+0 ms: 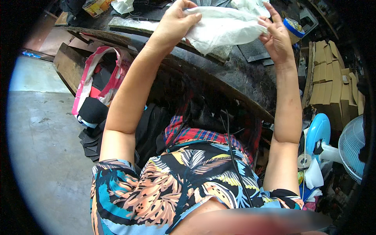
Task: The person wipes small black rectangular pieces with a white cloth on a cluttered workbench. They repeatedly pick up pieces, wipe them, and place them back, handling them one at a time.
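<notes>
- White, thin, limp sheet (225, 29), cloth or film (I cannot tell which), stretched between two bare hands at the top of the view.
- Left hand (174, 25): the thumb and fingers are closed on the sheet's left end, the thumb lying over it.
- Right hand (280, 43): the fingertips pinch the sheet's right edge narrowly, with one finger raised clear.
- Beneath the sheet, a worn, dark surface (250, 92) runs diagonally. The sheet's lower edge hangs over a pale, rough, flat board (135, 25); whether they touch, I cannot tell.
- Just beside the right hand, a tan tub with a blue rim (293, 38). Near the sheet's right end, flat black textured pieces (252, 51) lie on the surface.
- What could go wrong: pulling the hands apart too hard might tear such thin material; the slight right-hand pinch could slip; the loose lower edge could snag on the board's rough side.
- Farther right, stacked brown folded cardboard (327, 78), with a blue-and-white electric fan (319, 131) below. Any breeze from it might flutter the sheet; I cannot tell whether it is running.
- Far left, an open pink-and-white bag (83, 88) above grey floor (43, 149).
</notes>
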A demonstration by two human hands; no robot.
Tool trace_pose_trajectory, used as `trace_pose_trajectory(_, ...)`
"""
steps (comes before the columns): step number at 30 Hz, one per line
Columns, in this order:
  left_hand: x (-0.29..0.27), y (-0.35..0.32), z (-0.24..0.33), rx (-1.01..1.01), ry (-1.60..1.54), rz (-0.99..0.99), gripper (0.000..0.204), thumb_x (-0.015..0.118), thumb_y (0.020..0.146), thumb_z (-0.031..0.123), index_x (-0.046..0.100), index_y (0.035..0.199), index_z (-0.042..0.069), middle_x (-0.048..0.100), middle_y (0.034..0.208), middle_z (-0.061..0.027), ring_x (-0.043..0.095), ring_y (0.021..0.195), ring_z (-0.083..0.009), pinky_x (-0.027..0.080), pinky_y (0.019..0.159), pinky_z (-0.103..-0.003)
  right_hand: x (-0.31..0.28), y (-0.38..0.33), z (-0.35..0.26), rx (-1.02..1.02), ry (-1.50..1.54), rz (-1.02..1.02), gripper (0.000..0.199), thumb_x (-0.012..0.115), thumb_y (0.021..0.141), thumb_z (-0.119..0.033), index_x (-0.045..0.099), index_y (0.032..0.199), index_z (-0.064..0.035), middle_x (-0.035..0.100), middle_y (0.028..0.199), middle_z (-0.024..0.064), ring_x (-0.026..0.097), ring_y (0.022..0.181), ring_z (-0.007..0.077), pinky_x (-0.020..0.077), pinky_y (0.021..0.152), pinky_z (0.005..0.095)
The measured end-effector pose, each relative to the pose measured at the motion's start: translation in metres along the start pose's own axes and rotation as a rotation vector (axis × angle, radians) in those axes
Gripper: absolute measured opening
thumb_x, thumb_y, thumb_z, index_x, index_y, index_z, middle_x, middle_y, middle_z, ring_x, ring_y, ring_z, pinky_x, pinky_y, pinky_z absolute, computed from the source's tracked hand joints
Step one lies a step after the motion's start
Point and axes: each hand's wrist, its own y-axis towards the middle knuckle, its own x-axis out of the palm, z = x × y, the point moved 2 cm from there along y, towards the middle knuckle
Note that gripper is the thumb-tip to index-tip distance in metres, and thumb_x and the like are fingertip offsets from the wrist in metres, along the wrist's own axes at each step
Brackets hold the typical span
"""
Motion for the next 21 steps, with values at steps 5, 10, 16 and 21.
trace_pose_trajectory(5, -0.012, -0.002, -0.004, -0.014, -0.083, -0.100, 0.042, 0.070, 0.092, 0.026, 0.050, 0.121, 0.001, 0.067, 0.102, -0.0116, 0.064, 0.097, -0.0140, 0.055, 0.087, -0.035, -0.002, -0.003, 0.016, 0.111, -0.175, 0.045, 0.071, 0.070, 0.090, -0.012, 0.036, 0.152, -0.0160, 0.064, 0.100, -0.0005, 0.060, 0.084, 0.0052, 0.0488, 0.065, 0.0169)
trace_pose_trajectory(10, -0.027, 0.006, 0.004, -0.122, -0.616, -0.104, 0.028, 0.063, 0.095, 0.011, 0.055, 0.120, 0.005, 0.066, 0.097, -0.0065, 0.067, 0.088, -0.0166, 0.057, 0.080, -0.033, -0.005, -0.001, 0.011, 0.280, 0.114, -0.144, 0.085, 0.069, 0.080, 0.006, 0.030, 0.154, -0.0099, 0.063, 0.087, 0.0037, 0.054, 0.060, 0.0077, 0.0404, 0.052, 0.0209)
trace_pose_trajectory(16, -0.013, 0.002, -0.014, -0.120, -1.068, -0.326, 0.061, 0.070, 0.093, 0.028, 0.038, 0.137, 0.001, 0.064, 0.116, -0.0151, 0.064, 0.105, -0.0187, 0.053, 0.092, -0.036, -0.006, 0.007, 0.031, 0.064, -0.093, -0.011, 0.075, 0.073, 0.089, -0.012, 0.032, 0.153, -0.0138, 0.063, 0.094, 0.0000, 0.060, 0.075, 0.0062, 0.0507, 0.062, 0.0191)
trace_pose_trajectory(21, -0.007, -0.019, -0.023, -0.070, -0.200, -0.186, 0.104, 0.076, 0.083, 0.005, 0.002, 0.156, -0.001, 0.066, 0.097, -0.0164, 0.068, 0.079, -0.0190, 0.055, 0.061, -0.028, 0.005, 0.003, 0.026, 0.051, -0.143, 0.034, 0.078, 0.071, 0.087, -0.005, 0.031, 0.153, -0.0116, 0.061, 0.089, 0.0004, 0.056, 0.070, 0.0066, 0.0463, 0.060, 0.0209)
